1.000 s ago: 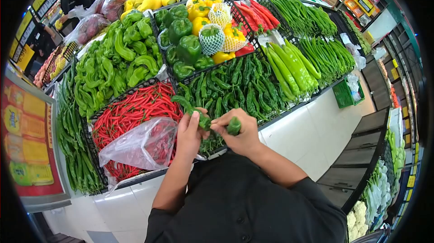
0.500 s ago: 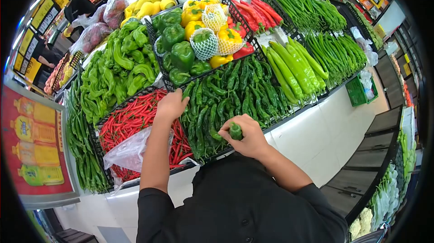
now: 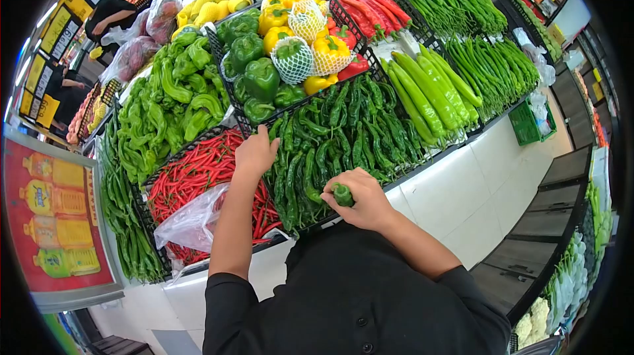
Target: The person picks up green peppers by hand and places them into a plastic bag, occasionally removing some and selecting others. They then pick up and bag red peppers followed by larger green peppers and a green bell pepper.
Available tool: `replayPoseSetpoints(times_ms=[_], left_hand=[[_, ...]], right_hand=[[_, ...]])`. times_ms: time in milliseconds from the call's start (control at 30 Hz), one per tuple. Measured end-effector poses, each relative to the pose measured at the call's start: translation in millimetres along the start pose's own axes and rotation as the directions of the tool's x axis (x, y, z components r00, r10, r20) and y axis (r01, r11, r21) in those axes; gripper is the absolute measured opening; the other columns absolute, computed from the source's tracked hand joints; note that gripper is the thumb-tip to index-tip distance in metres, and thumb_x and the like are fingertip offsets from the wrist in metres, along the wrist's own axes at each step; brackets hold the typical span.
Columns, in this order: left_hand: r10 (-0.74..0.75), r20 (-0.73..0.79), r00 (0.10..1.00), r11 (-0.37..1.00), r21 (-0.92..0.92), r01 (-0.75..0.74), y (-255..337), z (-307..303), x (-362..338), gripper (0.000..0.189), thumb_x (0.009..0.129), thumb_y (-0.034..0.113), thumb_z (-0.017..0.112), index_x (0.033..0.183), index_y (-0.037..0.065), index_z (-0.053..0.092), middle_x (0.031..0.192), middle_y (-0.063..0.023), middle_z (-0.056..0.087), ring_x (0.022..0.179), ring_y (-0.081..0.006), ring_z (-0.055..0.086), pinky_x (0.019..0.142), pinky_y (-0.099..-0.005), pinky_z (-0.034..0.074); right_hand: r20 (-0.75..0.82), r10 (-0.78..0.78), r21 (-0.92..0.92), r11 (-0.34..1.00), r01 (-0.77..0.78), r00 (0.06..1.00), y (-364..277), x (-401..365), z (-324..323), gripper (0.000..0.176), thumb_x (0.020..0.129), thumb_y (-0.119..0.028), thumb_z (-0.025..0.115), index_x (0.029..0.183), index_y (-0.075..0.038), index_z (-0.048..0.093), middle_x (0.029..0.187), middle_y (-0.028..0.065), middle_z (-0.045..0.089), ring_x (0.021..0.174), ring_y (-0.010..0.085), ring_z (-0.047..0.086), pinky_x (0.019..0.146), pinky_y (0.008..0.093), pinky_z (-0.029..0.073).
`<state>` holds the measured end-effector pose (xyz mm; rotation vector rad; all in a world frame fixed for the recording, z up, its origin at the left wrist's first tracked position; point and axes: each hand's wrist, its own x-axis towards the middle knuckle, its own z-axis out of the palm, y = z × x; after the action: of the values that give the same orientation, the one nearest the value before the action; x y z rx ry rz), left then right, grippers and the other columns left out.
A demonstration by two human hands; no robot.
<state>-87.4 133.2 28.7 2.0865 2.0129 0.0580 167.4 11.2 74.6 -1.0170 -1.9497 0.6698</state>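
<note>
My right hand [image 3: 362,202] is closed around a green pepper [image 3: 343,194], whose stem end sticks out between thumb and fingers. It hovers over the near edge of a bed of dark green wrinkled peppers [image 3: 350,127]. My left hand [image 3: 256,151] rests at the left border of that bed, below the bell pepper crate. Its thumb and forefinger are apart, with nothing seen between them; the other fingers are partly hidden. Left of it lie small red chilies [image 3: 191,170], partly covered by a clear plastic bag [image 3: 191,221].
A black crate holds green bell peppers [image 3: 261,79] and yellow peppers [image 3: 274,19]. Light green curled peppers [image 3: 175,91] lie left; long pale green peppers [image 3: 432,94] and red peppers [image 3: 370,10] lie right. A green basket [image 3: 528,127] hangs at the stand's side. Another person [image 3: 109,18] stands far left.
The view has shifted slightly. Both hands stay in nearly the same places, with the pepper still in my right hand. At far left, another person's arm has come into view.
</note>
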Motion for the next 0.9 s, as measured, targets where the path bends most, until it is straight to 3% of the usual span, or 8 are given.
replayPoseSetpoints(times_ms=[133,233,267,367,433,500,633,900], left_hand=[[-0.011,-0.096,0.995,0.999,-0.032,0.007,-4,-7,-12,0.036,0.098,0.038,0.06,0.104,0.003,0.052,0.082,-0.0215,0.068,0.078,-0.0416,0.067,0.069,-0.0498,0.052],[0.031,-0.207,0.978,0.953,-0.29,-0.091,2,-26,-34,0.034,0.098,0.035,0.059,0.106,0.003,0.054,0.084,-0.0196,0.069,0.079,-0.0421,0.066,0.07,-0.0528,0.05],[0.058,-0.235,0.97,0.881,-0.446,-0.161,13,-35,-47,0.024,0.096,0.025,0.064,0.103,0.003,0.058,0.071,-0.0123,0.063,0.067,-0.0352,0.061,0.066,-0.046,0.049],[0.22,-0.16,0.962,0.554,-0.791,-0.258,45,-36,-83,0.022,0.093,0.016,0.067,0.108,0.002,0.06,0.079,-0.0101,0.059,0.072,-0.0276,0.059,0.069,-0.0384,0.05],[0.412,-0.272,0.87,0.506,-0.726,-0.466,67,-49,-105,0.031,0.089,0.012,0.07,0.115,-0.001,0.059,0.094,-0.0114,0.057,0.083,-0.0245,0.058,0.074,-0.0353,0.049],[0.392,-0.403,0.827,0.462,-0.691,-0.556,77,-31,-110,0.04,0.084,0.015,0.073,0.118,0.0,0.057,0.096,-0.0091,0.052,0.082,-0.019,0.053,0.071,-0.0305,0.044],[0.347,-0.36,0.866,0.524,-0.691,-0.498,70,-22,-112,0.046,0.084,0.014,0.077,0.121,-0.002,0.054,0.104,-0.0139,0.056,0.086,-0.0254,0.055,0.079,-0.036,0.048],[0.289,-0.041,0.956,0.333,-0.932,-0.141,52,-9,-110,0.048,0.084,0.013,0.076,0.125,0.001,0.054,0.096,-0.0113,0.061,0.074,-0.0183,0.053,0.067,-0.0331,0.046]], right_hand=[[0.062,0.206,0.158,0.964,-0.213,0.977,-10,11,-9,0.016,0.085,-0.014,0.077,0.091,-0.004,0.065,0.086,0.0089,0.069,0.078,0.025,0.066,0.072,0.0356,0.048],[0.089,0.361,0.623,0.707,-0.335,0.928,-8,23,-14,0.017,0.093,-0.016,0.073,0.091,-0.006,0.059,0.08,-0.003,0.059,0.073,0.0069,0.053,0.068,0.0258,0.045],[0.088,0.334,0.692,0.657,-0.299,0.938,-2,28,-14,0.019,0.095,-0.019,0.072,0.093,-0.008,0.057,0.082,-0.0039,0.056,0.075,0.0068,0.051,0.07,0.0263,0.046],[-0.003,0.294,0.863,0.483,-0.146,0.956,-2,46,-5,0.033,0.099,-0.038,0.066,0.101,-0.008,0.052,0.086,0.0007,0.058,0.083,0.0103,0.054,0.076,0.0273,0.045],[0.021,0.296,0.903,0.405,-0.145,0.955,2,49,4,0.041,0.098,-0.047,0.063,0.105,-0.009,0.049,0.093,0.0035,0.056,0.088,0.0145,0.055,0.078,0.0305,0.048],[0.063,0.321,0.942,0.295,-0.163,0.945,0,53,14,0.048,0.094,-0.053,0.063,0.106,-0.009,0.047,0.098,0.0059,0.053,0.092,0.0179,0.055,0.078,0.0343,0.052],[0.063,0.339,0.952,0.262,-0.159,0.939,2,54,26,0.049,0.094,-0.055,0.062,0.107,-0.01,0.046,0.1,0.0048,0.049,0.097,0.0189,0.053,0.079,0.0372,0.054],[0.049,0.322,0.927,0.338,-0.164,0.945,-3,54,34,0.048,0.097,-0.055,0.057,0.109,-0.01,0.048,0.102,0.0051,0.051,0.102,0.0204,0.053,0.091,0.0371,0.049]])
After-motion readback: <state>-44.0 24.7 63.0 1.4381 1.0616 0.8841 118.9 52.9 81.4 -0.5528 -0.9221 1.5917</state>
